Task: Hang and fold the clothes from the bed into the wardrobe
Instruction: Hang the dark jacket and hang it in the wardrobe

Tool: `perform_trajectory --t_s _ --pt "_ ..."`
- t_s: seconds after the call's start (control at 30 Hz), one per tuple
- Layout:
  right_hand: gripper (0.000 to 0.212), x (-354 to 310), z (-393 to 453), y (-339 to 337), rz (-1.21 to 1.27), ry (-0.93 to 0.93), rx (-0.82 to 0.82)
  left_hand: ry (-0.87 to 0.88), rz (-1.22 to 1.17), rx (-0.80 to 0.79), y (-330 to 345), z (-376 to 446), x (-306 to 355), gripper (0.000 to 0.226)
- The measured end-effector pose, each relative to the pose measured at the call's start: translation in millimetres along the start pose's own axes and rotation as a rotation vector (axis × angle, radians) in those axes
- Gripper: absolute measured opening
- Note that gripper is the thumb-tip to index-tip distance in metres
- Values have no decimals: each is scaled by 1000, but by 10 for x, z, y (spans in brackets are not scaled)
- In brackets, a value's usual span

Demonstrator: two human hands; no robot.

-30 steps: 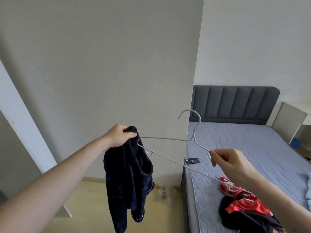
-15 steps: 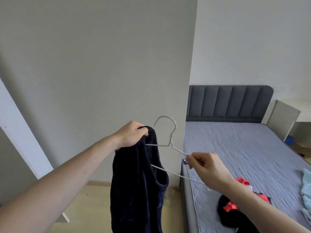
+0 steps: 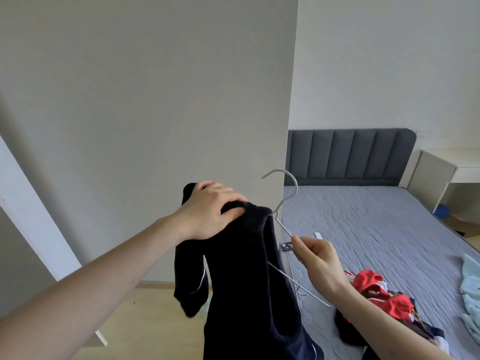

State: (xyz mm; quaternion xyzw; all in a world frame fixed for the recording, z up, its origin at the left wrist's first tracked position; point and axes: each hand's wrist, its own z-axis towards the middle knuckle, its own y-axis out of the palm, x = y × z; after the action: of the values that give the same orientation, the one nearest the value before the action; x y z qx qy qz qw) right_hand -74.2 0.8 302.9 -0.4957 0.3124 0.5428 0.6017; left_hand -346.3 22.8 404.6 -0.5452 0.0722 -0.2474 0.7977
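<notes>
Navy fleece garment with thin white piping hangs straight down, gathered at its top in my left hand, fingers curled over the cloth. My right hand pinches the white wire hanger on one sloping arm; its hook points up, far shoulder inside the garment. Beyond, red and black clothes on the grey bed. Small dark tag at the mattress edge, print unreadable.

Home bedroom: bed w/ grey quilted mattress & padded dark-grey headboard, clothes pile on it, pale bedside unit, plain walls, light wood floor.
</notes>
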Motion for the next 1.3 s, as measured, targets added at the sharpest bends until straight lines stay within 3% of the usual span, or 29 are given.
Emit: perform_trajectory --t_s 0.07,0.17,0.27,0.33,0.43,0.6,0.7,0.8,0.97,1.13,1.3 --pt "48 -4 -28 -5 -17 -14 18 -6 -74 -19 3 31 -36 14" --pt "14 -47 -46 -48 -116 -141 203 -50 -125 50 46 40 -70 14" --pt "21 -33 -122 -135 -209 -328 404 -81 -118 175 41 50 -89 15" --pt "20 49 -221 -126 -243 -362 343 -97 -120 229 -8 79 -80 15" --pt "6 288 -328 -29 -358 -213 114 -120 -141 276 -78 135 -38 16" --pt "46 738 -343 99 -528 66 -225 -160 -177 327 -175 197 19 18" --pt "45 903 -331 105 -601 76 -318 -183 -169 342 -232 172 -10 17" --pt "31 958 -222 -81 -667 62 -272 -221 -109 324 -260 88 -85 19" --pt "13 911 105 -662 -684 54 -57 -284 -86 261 -208 -140 -225 15" --pt "21 618 494 -938 -502 -22 66 -337 -27 216 -57 -223 -227 11" --pt "21 28 735 -925 -249 -151 29 -420 33 137 166 -148 -124 14"
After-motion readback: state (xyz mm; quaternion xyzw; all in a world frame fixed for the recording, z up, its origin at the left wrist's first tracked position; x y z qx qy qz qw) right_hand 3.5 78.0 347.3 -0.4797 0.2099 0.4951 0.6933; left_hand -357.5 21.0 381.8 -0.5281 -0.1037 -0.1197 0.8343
